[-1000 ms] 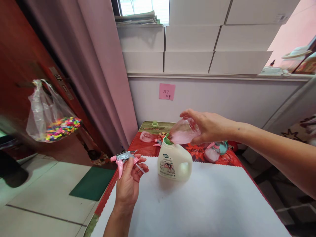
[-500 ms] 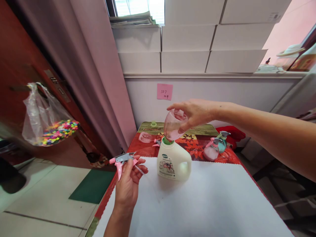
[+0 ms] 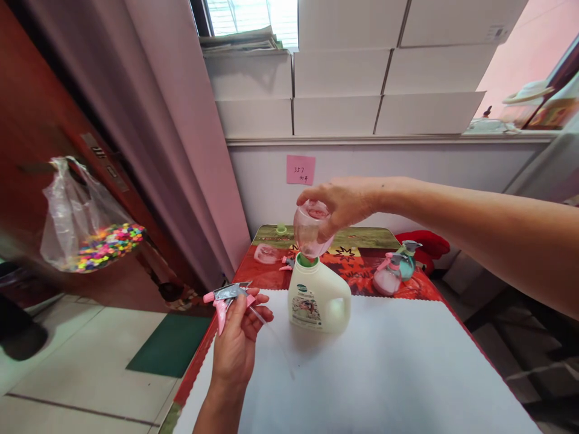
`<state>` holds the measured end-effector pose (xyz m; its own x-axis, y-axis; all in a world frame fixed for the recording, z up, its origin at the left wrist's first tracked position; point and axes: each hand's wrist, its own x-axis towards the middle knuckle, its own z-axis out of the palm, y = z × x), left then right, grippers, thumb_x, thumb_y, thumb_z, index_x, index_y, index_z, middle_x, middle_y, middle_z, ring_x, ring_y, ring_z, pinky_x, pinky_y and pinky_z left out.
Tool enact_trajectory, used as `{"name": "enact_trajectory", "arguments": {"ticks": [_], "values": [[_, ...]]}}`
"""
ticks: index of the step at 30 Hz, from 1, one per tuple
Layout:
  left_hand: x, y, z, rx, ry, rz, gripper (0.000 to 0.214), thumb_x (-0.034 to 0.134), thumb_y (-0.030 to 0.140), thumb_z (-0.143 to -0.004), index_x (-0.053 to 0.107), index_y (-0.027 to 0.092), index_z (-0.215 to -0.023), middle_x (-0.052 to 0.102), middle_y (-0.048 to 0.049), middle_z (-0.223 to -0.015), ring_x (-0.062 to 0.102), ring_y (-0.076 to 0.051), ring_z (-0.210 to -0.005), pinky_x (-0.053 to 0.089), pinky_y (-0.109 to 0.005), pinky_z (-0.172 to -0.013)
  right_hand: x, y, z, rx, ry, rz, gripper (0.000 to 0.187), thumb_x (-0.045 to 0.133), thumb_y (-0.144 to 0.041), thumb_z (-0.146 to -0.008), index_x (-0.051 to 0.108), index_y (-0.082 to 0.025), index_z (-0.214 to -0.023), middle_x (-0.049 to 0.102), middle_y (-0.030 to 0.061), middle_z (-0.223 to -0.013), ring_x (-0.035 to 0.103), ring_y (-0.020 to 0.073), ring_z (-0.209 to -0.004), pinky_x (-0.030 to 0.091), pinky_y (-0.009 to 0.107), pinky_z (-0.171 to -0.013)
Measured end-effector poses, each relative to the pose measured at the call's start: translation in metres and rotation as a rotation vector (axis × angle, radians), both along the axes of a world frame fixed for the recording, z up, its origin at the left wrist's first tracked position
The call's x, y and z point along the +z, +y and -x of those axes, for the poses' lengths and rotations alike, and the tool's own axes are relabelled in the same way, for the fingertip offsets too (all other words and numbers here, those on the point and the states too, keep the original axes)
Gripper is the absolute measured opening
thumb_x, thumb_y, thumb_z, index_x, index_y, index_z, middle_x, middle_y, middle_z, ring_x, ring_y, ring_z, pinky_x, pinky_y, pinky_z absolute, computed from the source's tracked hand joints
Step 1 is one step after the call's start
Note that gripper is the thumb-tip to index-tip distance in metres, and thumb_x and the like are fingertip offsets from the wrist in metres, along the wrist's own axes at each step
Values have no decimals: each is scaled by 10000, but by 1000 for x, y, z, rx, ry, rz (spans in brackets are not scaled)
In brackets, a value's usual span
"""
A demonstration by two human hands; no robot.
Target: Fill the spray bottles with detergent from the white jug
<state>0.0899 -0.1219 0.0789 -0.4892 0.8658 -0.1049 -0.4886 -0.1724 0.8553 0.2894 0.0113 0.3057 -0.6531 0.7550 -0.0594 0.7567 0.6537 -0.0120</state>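
Note:
My right hand grips a clear pink spray bottle turned upside down. Its neck points into the green-rimmed mouth of a cream detergent jug that stands upright on the white mat. Whether liquid is flowing cannot be made out. Off to the left of the jug, my left hand is closed on a pink and grey trigger spray head, whose thin clear tube hangs down to the right over the mat.
A white mat covers the table's near part. Behind it lie a clear pink bottle, another pink trigger head and a green cap. Pink and teal spray bottles stand at right. A bag of colourful pieces hangs at left.
My right hand and the upturned bottle have shifted slightly left, and the bottle stands more upright over the jug. The spray head in my left hand has moved slightly right; its tube shows more.

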Motion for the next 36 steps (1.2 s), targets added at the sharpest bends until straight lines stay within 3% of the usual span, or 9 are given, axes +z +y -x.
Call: {"name": "enact_trajectory", "arguments": {"ticks": [8, 16, 36], "values": [[-2, 1, -1, -3, -13, -1, 472, 845, 480, -668, 624, 167, -945, 731, -60, -864, 648, -166, -608, 554, -322, -617, 0, 2, -1, 7, -7, -31, 864, 801, -514, -632, 530, -292, -1422, 737, 46, -1097, 685, 253, -922, 427, 298, -714], [-5, 2, -1, -23, -10, 5, 476, 828, 500, -685, 644, 149, -948, 728, -70, -863, 649, -166, -621, 552, -322, -636, -1, 4, -2, 22, -9, -60, 844, 809, -503, -640, 537, -315, -1416, 711, 43, -1210, 677, 280, -1009, 465, 319, -739], [0, 2, -7, -31, 17, 5, 410, 801, 469, -721, 626, 178, -951, 721, -45, -837, 645, -155, -611, 540, -317, -634, 1, 8, -5, 49, -7, -88, 835, 810, -502, -655, 539, -297, -1418, 710, 52, -1200, 678, 267, -987, 480, 315, -761]]}}
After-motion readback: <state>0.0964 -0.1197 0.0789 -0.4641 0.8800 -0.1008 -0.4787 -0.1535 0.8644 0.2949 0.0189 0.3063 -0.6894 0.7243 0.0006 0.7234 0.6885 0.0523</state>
